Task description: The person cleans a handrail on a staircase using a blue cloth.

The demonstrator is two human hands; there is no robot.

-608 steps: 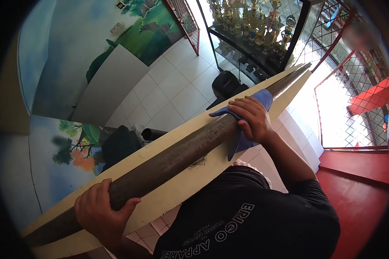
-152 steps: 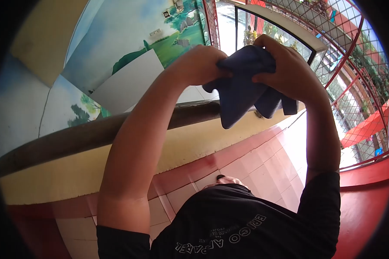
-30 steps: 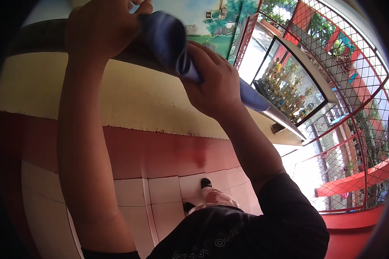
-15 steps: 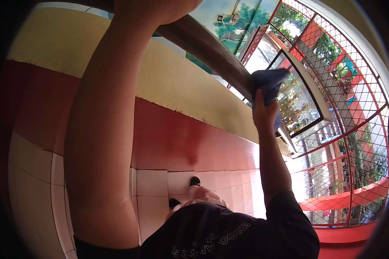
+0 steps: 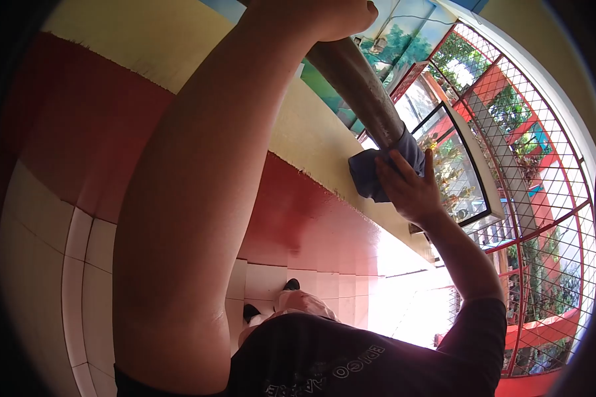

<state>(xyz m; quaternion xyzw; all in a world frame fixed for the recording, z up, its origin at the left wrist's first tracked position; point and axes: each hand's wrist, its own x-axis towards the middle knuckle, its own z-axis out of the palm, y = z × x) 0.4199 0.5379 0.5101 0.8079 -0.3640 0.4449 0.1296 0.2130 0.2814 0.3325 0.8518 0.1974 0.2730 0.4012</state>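
Along the left and middle runs a low wall (image 5: 298, 218), cream above and glossy red below, with a ragged paint edge between the colours. A red-framed mesh grille (image 5: 530, 218) curves down the right side. At the bottom is the person's black shirt (image 5: 377, 347). A long, dull metallic pipe (image 5: 354, 83) slants above the wall from the top centre towards the right hand, its surface mottled. Beyond it stands a glass display case (image 5: 467, 165) with gold-coloured pieces inside.

The right hand (image 5: 410, 188) lies over a dark blue cloth (image 5: 371, 173) wrapped against the pipe's far part; its visible fingers are spread and nearly straight, touching the cloth rather than clenched. The left hand (image 5: 341, 18) is at the pipe, near the top edge; its thumb tip shows, but the other fingers are hidden, so I cannot tell whether they grasp it. Below are two dark shoes (image 5: 291, 284). The shirt's pale outlined lettering (image 5: 351, 368) reads "ERIGO"; the line beside it is lost in folds.
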